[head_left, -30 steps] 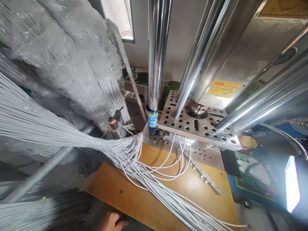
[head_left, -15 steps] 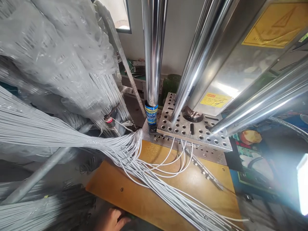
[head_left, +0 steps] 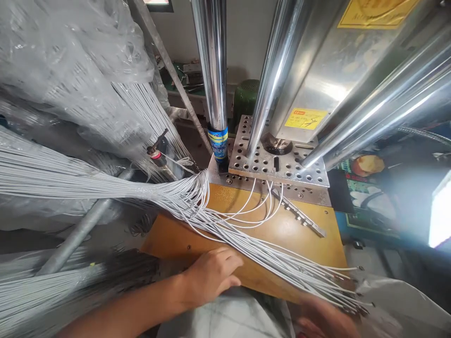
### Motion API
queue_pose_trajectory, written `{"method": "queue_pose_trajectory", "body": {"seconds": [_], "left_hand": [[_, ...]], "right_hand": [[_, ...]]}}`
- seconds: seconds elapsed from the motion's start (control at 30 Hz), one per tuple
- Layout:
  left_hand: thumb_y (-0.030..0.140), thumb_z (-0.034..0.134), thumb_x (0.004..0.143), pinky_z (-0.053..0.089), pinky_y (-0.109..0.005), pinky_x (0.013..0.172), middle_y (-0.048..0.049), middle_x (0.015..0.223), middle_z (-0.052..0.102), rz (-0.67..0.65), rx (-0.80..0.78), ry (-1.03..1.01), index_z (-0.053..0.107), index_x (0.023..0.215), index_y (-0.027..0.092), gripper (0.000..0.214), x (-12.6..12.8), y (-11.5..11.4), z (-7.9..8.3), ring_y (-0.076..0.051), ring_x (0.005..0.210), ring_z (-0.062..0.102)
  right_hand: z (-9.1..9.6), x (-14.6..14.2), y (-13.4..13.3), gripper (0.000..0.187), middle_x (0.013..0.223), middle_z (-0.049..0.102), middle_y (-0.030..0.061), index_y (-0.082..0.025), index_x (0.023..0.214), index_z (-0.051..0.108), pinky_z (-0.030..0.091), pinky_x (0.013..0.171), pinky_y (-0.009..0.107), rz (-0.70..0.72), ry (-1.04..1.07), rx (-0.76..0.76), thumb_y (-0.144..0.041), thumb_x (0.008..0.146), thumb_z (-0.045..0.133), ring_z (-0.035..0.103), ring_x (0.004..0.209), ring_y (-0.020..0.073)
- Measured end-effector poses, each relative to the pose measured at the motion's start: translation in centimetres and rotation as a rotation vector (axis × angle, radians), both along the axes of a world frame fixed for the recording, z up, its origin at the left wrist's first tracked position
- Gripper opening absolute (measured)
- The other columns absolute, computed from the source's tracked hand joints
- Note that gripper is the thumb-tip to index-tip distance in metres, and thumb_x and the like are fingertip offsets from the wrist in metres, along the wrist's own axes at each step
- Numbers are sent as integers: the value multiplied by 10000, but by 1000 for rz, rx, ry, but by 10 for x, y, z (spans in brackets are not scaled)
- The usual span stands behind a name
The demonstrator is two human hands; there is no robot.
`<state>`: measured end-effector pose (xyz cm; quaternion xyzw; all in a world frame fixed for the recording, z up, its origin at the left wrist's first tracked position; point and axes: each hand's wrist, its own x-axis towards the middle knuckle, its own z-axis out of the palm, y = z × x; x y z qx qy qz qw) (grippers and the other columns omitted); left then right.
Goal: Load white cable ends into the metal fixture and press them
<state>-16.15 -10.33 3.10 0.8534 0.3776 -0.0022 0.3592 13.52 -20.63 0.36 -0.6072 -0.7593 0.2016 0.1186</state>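
Observation:
A thick bundle of white cables (head_left: 243, 241) crosses the tan board (head_left: 197, 244), its loose tipped ends fanning out at the lower right. My left hand (head_left: 211, 274) is over the board's near edge, just below the bundle. Its fingers bend loosely with the thumb apart, and nothing shows in them. Low at the right, my right hand (head_left: 324, 317) is smeared by motion beside the cable ends; its fingers cannot be made out. Several cables loop up to the front of the perforated metal plate (head_left: 243, 159). A slotted metal strip (head_left: 299, 213) lies on the board, behind the bundle.
Upright chrome posts (head_left: 214, 65) stand behind the board, one with a blue can-like sleeve (head_left: 218, 143) at its foot. Plastic-wrapped cable bundles (head_left: 88, 70) hang at the left above a grey pipe (head_left: 77, 237). A bright light (head_left: 440, 211) glares at the right.
My left hand has come up from the bottom edge to beside the bundle. My right hand has entered at the lower right. The view has tilted down; the cables lie much as before.

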Motion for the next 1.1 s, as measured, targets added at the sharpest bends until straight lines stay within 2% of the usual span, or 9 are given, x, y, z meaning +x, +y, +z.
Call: {"method": "queue_pose_trajectory", "body": {"seconds": [0.1,0.2,0.23,0.37,0.5,0.67,0.77,0.93,1.1], "left_hand": [[379,652,660,393,-322,817,-83,1002,532,-109,289,58,504,996,169,423,44,27,-2,-220,962,473],[374,607,704,425,-305,733,-84,894,554,-181,368,134,541,874,144,294,66,46,-15,-211,875,508],[345,549,756,426,-290,703,-80,857,565,-190,361,140,553,840,143,219,69,51,-19,-198,833,523],[282,394,838,388,-243,608,-57,729,593,-87,212,56,587,770,142,248,70,67,-22,-149,677,536],[310,387,835,343,-200,566,-3,666,564,73,30,-132,580,737,145,272,67,73,-14,-99,621,493],[233,339,850,370,-255,672,-48,749,569,128,252,-113,557,807,145,239,67,63,-9,-140,708,501],[208,349,844,381,-264,717,-57,799,562,133,281,-172,544,795,155,208,67,60,-4,-151,768,503],[206,370,837,387,-246,676,-30,733,559,100,208,-244,542,801,161,182,63,64,1,-138,722,510],[183,351,833,381,-265,726,-60,830,549,99,328,-242,528,811,151,181,65,59,1,-155,809,503]], "right_hand": [[-7,-7,34,580,1026,549,105,-241,1096,465,472,728,384,-70,-137,152,-534,617,611,534,904,263],[-3,-12,66,330,881,581,80,-204,958,556,445,655,342,32,-213,136,-450,740,530,545,765,209],[-1,-11,73,255,822,591,66,-198,901,573,438,635,311,58,-202,128,-400,804,452,546,716,180],[11,-6,86,346,766,629,62,-173,846,588,449,621,272,-25,-130,146,-344,878,289,584,687,160],[29,-1,91,327,760,643,5,-207,832,592,458,598,229,-93,24,-68,-400,860,329,597,673,136],[46,5,88,283,733,645,-19,-216,801,601,463,591,193,-99,84,-204,-425,818,411,595,658,121],[49,13,82,319,778,657,-4,-218,850,618,481,598,198,-79,72,-249,-459,811,413,605,680,129],[43,20,83,473,1031,618,70,-177,1039,583,501,780,296,-126,-15,-88,-532,741,486,587,926,204],[42,-7,97,565,1131,550,117,-146,1142,495,452,858,358,-73,-73,151,-539,736,499,528,1022,225]]}}
